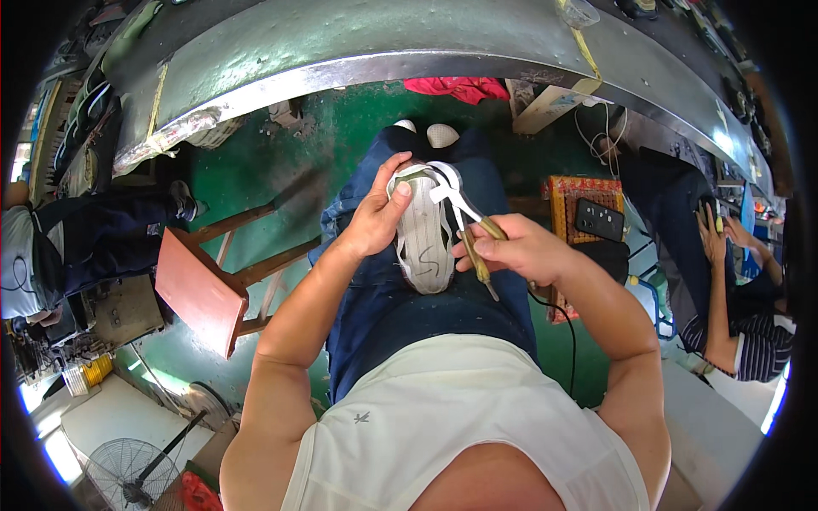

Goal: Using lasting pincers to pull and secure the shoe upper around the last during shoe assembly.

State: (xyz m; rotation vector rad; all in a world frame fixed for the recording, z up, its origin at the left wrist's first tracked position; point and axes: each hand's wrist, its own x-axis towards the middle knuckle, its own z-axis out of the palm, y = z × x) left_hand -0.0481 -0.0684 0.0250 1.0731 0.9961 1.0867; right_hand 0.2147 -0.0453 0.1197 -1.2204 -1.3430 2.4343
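Observation:
A whitish shoe point(422, 243) with a dark squiggle on its flat pale face rests over my lap, one end pointing away from me. My left hand point(383, 209) is wrapped round its far left side, thumb on the edge. In my right hand point(515, 247) is a pincer-like tool point(456, 192) with a pale metal head and two brass-coloured handles. Its head lies against the far right edge of the shoe. A thin pointed end sticks out below my right fingers. From near that hand a black cord point(573, 341) hangs down.
A metal-edged workbench point(358, 68) spans the far side. To the left stands a reddish wooden stool point(200, 289); to the right, a black phone point(599, 220) lies on a beaded orange seat point(567, 192). People sit at both sides. A fan point(132, 477) is at lower left.

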